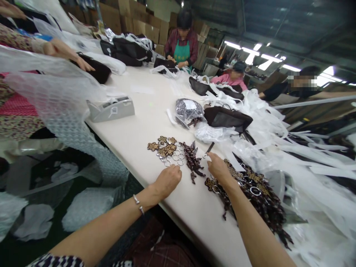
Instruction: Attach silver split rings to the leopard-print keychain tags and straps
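My left hand [168,181] is closed near the table edge, its fingertips hidden from me; whether something is in them I cannot make out. Just beyond it lie leopard-print flower-shaped charms [166,150] with silver rings [180,162]. Dark knotted tassels [192,158] spread to their right. My right hand [219,167] pinches a short dark strap with a metal clasp [205,155] above the table. Under and beside my right forearm is a large heap of leopard charms and dark tassels [261,196] with rings.
A grey tape dispenser [112,109] stands at the table's left edge, near hanging bubble wrap [66,100]. Beyond my hands lie a plastic-bagged bundle [189,107], a dark bag [228,118] and white strips [267,122]. Co-workers stand around the table; one person's hand [69,55] reaches in from the left.
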The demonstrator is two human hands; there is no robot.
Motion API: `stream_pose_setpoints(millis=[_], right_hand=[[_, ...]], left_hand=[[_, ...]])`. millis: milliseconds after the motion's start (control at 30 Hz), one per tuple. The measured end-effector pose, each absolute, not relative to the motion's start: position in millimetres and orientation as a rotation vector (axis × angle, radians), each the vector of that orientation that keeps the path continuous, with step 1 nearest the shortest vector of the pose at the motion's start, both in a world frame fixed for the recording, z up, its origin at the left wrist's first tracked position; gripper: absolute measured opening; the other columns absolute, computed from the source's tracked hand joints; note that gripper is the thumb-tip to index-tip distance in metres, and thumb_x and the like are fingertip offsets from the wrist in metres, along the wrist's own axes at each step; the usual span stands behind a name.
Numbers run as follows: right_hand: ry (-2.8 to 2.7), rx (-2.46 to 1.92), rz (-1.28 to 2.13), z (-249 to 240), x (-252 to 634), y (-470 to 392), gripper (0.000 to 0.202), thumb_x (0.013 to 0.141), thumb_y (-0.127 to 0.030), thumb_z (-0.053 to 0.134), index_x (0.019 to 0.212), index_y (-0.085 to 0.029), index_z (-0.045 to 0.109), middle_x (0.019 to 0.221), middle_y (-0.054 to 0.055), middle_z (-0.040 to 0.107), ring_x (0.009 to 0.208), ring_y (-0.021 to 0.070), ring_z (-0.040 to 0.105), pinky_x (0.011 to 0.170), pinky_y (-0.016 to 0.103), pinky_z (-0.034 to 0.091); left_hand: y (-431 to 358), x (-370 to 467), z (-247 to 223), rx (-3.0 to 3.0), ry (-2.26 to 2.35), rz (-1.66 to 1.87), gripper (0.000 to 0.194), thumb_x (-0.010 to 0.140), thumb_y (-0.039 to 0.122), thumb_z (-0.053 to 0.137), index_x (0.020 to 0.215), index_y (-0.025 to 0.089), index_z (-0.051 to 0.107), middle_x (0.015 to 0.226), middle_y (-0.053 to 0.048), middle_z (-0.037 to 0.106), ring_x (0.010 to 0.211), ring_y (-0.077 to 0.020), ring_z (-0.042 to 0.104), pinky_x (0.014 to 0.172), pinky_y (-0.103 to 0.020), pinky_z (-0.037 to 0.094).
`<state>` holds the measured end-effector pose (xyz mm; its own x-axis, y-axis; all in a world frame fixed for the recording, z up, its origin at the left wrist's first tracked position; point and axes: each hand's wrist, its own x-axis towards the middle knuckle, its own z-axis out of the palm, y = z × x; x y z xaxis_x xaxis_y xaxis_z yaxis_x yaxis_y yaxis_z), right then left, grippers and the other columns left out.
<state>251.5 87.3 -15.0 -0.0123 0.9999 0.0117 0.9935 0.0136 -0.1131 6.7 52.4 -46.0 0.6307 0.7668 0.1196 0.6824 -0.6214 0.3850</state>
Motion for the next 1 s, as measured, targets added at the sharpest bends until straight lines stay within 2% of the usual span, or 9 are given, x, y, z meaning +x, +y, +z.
stream_pose_setpoints(millis=[133, 300, 467, 533, 600, 667, 767, 900, 1000], right_hand=[[-2.212, -2.052, 0.222, -34, 246, 104, 0.045, 0.080, -0.005, 0.054, 0.123, -0.013, 0.063, 0.135, 0.015, 0.059, 0.128, 0.0243, 0.053, 0.109, 0.033, 0.037], [-2.119, -1.983, 0.280, -33, 248, 100, 0.039, 0.081, -0.013, 0.058, 0.119, -0.015, 0.066, 0.131, 0.014, 0.063, 0.125, 0.0263, 0.056, 0.108, 0.039, 0.040], [-1.934, -1.859, 0.313, -3, 225, 65, 0.034, 0.090, -0.025, 0.051, 0.120, -0.017, 0.066, 0.126, 0.011, 0.065, 0.119, 0.0245, 0.059, 0.105, 0.043, 0.043], [-1.776, -1.718, 0.648, 11, 204, 44, 0.030, 0.089, -0.034, 0.056, 0.110, -0.020, 0.070, 0.110, 0.007, 0.073, 0.101, 0.0226, 0.067, 0.094, 0.041, 0.051], [-1.628, -1.606, 1.024, 23, 181, 24, 0.030, 0.085, -0.039, 0.061, 0.106, -0.019, 0.072, 0.095, 0.006, 0.075, 0.084, 0.0198, 0.069, 0.079, 0.037, 0.057], [-1.537, -1.506, 1.223, 29, 163, 8, 0.032, 0.082, -0.041, 0.066, 0.104, -0.018, 0.072, 0.087, 0.005, 0.074, 0.072, 0.0168, 0.067, 0.068, 0.032, 0.058], [-1.499, -1.466, 1.199, 28, 149, -3, 0.029, 0.081, -0.040, 0.067, 0.100, -0.019, 0.073, 0.091, 0.005, 0.072, 0.066, 0.0135, 0.064, 0.061, 0.028, 0.057], [-1.555, -1.494, 1.038, 15, 149, -5, 0.024, 0.080, -0.033, 0.068, 0.100, -0.019, 0.073, 0.093, 0.005, 0.072, 0.072, 0.0149, 0.066, 0.064, 0.028, 0.056], [-1.637, -1.523, 0.878, 8, 150, -7, 0.019, 0.080, -0.028, 0.068, 0.097, -0.020, 0.073, 0.091, 0.005, 0.073, 0.073, 0.0161, 0.067, 0.068, 0.028, 0.055]], left_hand=[[62, 5, -47, 2.420, 1.176, 0.485, 0.020, 0.086, 0.000, 0.046, 0.081, 0.013, 0.060, 0.092, -0.013, 0.063, 0.089, -0.0239, 0.059, 0.076, -0.035, 0.051], [68, -11, -41, 2.157, 1.219, 0.693, 0.014, 0.087, 0.011, 0.049, 0.082, 0.015, 0.062, 0.094, -0.008, 0.066, 0.082, -0.0164, 0.061, 0.076, -0.029, 0.052], [46, -29, -34, 1.030, 0.833, 0.866, 0.021, 0.089, 0.028, 0.057, 0.091, 0.009, 0.067, 0.101, -0.012, 0.069, 0.060, -0.0065, 0.054, 0.051, -0.016, 0.044], [33, -30, -32, 0.614, 0.676, 0.874, 0.020, 0.086, 0.028, 0.063, 0.091, 0.009, 0.069, 0.108, -0.014, 0.069, 0.057, -0.0037, 0.051, 0.047, -0.013, 0.041], [22, -27, -31, 0.416, 0.602, 0.858, 0.016, 0.083, 0.024, 0.067, 0.087, 0.009, 0.069, 0.107, -0.014, 0.069, 0.059, -0.0034, 0.053, 0.050, -0.012, 0.044], [16, -21, -29, 0.343, 0.580, 0.840, 0.012, 0.081, 0.019, 0.069, 0.085, 0.009, 0.069, 0.098, -0.011, 0.070, 0.063, -0.0053, 0.059, 0.060, -0.014, 0.052], [14, -10, -28, 0.358, 0.585, 0.841, 0.015, 0.077, 0.021, 0.074, 0.087, 0.009, 0.068, 0.083, -0.006, 0.069, 0.071, -0.0090, 0.065, 0.075, -0.019, 0.055], [18, 3, -32, 0.658, 0.774, 0.873, 0.027, 0.076, 0.036, 0.073, 0.077, 0.011, 0.062, 0.072, -0.003, 0.065, 0.065, -0.0110, 0.064, 0.070, -0.026, 0.056], [20, 10, -36, 0.810, 0.906, 0.897, 0.025, 0.076, 0.035, 0.069, 0.072, 0.013, 0.058, 0.063, 0.002, 0.059, 0.054, -0.0089, 0.060, 0.063, -0.025, 0.054]])
